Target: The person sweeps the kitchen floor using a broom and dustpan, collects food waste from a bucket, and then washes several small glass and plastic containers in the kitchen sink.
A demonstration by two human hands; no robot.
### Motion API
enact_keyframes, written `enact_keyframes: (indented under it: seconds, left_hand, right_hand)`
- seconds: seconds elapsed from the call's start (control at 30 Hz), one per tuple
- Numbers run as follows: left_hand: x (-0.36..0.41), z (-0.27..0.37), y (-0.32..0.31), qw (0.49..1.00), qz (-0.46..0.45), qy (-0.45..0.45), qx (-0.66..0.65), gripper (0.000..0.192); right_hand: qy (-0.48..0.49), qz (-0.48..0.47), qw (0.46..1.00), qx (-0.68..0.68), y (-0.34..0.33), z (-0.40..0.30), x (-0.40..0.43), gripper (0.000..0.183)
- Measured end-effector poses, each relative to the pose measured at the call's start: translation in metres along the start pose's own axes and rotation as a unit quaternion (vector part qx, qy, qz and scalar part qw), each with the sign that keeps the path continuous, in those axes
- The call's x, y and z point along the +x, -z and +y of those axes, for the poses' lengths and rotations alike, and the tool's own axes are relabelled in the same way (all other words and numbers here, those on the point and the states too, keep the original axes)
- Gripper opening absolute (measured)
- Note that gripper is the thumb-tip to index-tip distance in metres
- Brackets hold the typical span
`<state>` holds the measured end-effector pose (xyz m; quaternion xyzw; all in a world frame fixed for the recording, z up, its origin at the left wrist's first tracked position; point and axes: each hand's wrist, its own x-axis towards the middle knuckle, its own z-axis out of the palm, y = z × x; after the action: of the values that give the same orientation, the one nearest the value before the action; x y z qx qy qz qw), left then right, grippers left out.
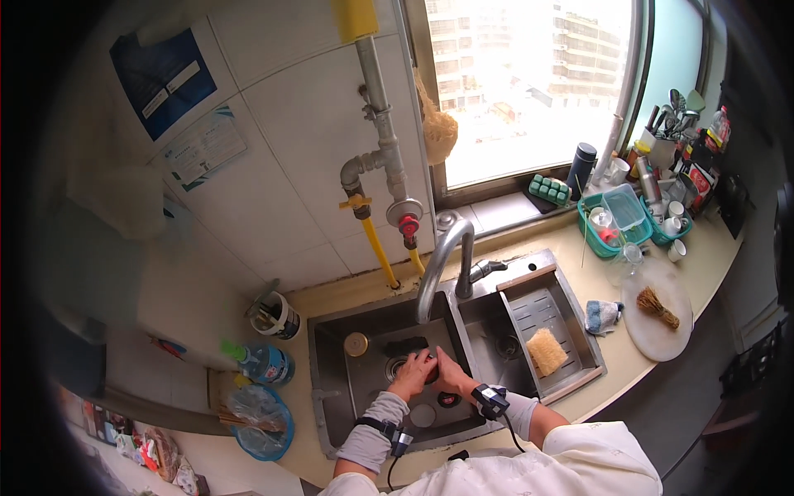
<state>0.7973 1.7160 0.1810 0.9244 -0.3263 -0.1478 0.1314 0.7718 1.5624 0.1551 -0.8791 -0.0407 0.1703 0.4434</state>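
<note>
Over the large left basin of a stainless steel sink [335, 403], my left hand [412, 376] and my right hand [454, 374] meet around a small dark reddish object [432, 372]. Fingers cover most of it, so its kind is unclear. Behind them in the basin lies a dark, elongated thing [406, 345], near the drain [393, 369]. A round pale-yellow lid [356, 344] rests at the basin's back left. Below my right hand is a dark round lid-like piece [448, 400] with a red mark. A clear round piece [423, 416] lies close to it.
The curved faucet [443, 260] arches over the basin. A loofah sponge [546, 351] sits on the right drain tray. Farther right are a cloth [603, 317] and a round board [657, 341] bearing a whisk brush [657, 307]. Left stand a soap bottle [270, 364] and a blue basin [286, 443].
</note>
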Motion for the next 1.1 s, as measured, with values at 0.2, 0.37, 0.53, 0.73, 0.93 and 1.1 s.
enact_keyframes:
  seconds: [0.2,0.37,0.53,0.73,0.93,1.1]
  left_hand:
    - [-0.001,-0.031,0.011,0.996,-0.044,-0.007,-0.081,0.084]
    - [0.008,-0.054,0.022,0.98,-0.07,0.002,-0.185,0.082]
    - [0.001,-0.048,0.01,0.989,-0.005,0.023,-0.148,0.069]
    - [-0.006,-0.033,-0.003,0.994,0.077,0.026,-0.077,0.057]
    - [-0.005,-0.008,-0.001,0.975,0.095,0.176,-0.097,0.046]
    - [0.003,-0.008,0.005,0.97,0.082,0.222,-0.057,0.058]
  right_hand:
    - [0.049,0.038,0.993,0.101,-0.038,0.023,0.006,0.124]
    - [0.025,0.114,0.991,0.068,-0.058,0.013,0.026,0.119]
    - [0.094,0.162,0.973,0.133,-0.059,0.003,0.025,0.08]
    - [0.046,0.193,0.968,0.153,-0.069,-0.001,0.011,0.073]
    - [0.025,0.201,0.973,0.112,-0.081,0.004,0.015,0.068]
    - [0.041,0.176,0.971,0.159,-0.072,0.006,0.014,0.068]
